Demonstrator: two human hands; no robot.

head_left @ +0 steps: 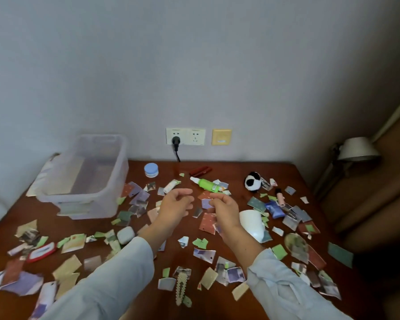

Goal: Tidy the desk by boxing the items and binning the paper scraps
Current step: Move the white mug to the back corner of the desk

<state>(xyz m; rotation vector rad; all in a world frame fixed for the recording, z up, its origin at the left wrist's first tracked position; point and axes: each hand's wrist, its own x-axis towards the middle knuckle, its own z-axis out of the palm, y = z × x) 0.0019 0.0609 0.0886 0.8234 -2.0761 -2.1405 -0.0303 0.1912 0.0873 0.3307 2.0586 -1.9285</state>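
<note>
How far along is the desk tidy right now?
Barely started. The clear box looks empty apart from what shows through it. Both hands, left and right, hover over the desk, seemingly holding nothing. Still out: green bottle, panda, jar, white cup and scraps everywhere. No bin in view.

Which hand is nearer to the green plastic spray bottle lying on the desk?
Right. The right hand sits just below the green plastic spray bottle; the left hand is farther off, to its lower left.
</note>
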